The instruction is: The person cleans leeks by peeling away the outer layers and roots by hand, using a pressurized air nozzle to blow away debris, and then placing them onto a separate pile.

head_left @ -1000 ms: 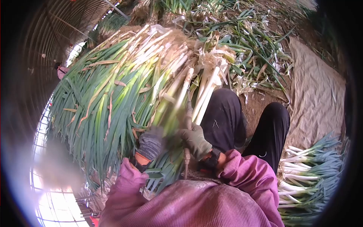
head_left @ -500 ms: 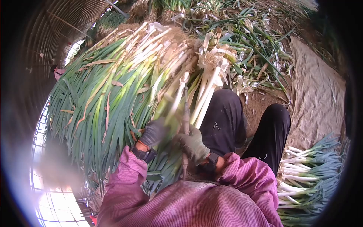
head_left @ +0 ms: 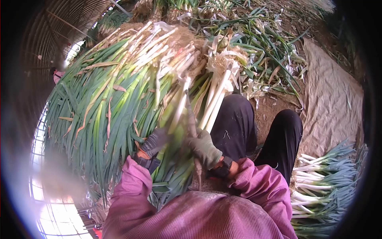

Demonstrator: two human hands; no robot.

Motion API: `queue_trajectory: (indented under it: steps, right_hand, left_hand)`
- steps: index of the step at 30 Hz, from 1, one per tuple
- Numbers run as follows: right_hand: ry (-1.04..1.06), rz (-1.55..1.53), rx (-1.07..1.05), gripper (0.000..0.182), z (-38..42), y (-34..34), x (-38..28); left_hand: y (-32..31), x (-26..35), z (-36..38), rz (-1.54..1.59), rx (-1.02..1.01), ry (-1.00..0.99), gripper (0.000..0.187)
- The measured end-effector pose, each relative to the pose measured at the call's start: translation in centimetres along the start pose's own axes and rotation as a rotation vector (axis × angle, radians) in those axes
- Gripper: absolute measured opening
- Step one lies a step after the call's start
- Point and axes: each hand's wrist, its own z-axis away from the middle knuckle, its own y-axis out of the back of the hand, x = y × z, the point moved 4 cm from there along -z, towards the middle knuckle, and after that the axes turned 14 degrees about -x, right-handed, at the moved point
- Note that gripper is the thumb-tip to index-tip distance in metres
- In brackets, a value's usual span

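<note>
In a dark grey glove, my left hand (head_left: 154, 142) is closed around the green part of a long green onion (head_left: 181, 104), whose white end points up and away from me. My right hand (head_left: 205, 149), in a lighter grey-green glove, wraps round a long thin rod-like tool (head_left: 191, 121). The tool's narrow tip reaches up beside the onion's white stalk, and its lower end runs toward my lap. Peeled white onion stalks (head_left: 216, 101) lie just beyond my right hand, against my leg.
A big heap of unpeeled green onions (head_left: 95, 95) fills the left side, roots away from me. Stripped leaves and skins (head_left: 270, 51) litter the ground beyond. To the right lie a beige cloth (head_left: 332, 95) and a pile of cleaned onions (head_left: 318, 187). My knees (head_left: 234, 119) are bent.
The held onion and the tool's tip have shifted slightly left, with the tool tilting more. Both hands keep their grips, and the whole view has shifted a little.
</note>
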Motion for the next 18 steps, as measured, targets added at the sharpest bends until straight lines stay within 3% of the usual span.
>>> queue_trajectory:
  steps: [2,5,10,16,18]
  right_hand:
    - [0.056,-0.065,0.034,0.046,-0.1,-0.1,-0.3]
    - [0.058,-0.113,0.065,0.028,-0.4,-0.1,-0.3]
    - [0.019,-0.087,0.058,0.024,-0.2,0.5,-3.2]
    - [0.076,0.020,0.035,0.017,-1.0,2.2,-2.1]
    - [0.067,0.051,0.022,0.022,-0.4,1.8,-1.4]
  left_hand:
    - [-0.1,-0.5,0.1,0.007,0.001,-0.013,0.024]
    - [0.1,-0.5,0.2,-0.013,-0.013,-0.001,0.025]
    - [0.3,-0.1,0.4,0.119,-0.044,0.063,0.026]
    - [-1.3,-1.3,1.0,-0.060,0.058,-0.022,0.022]
    - [-2.1,0.2,1.8,-0.501,0.153,-0.158,0.020]
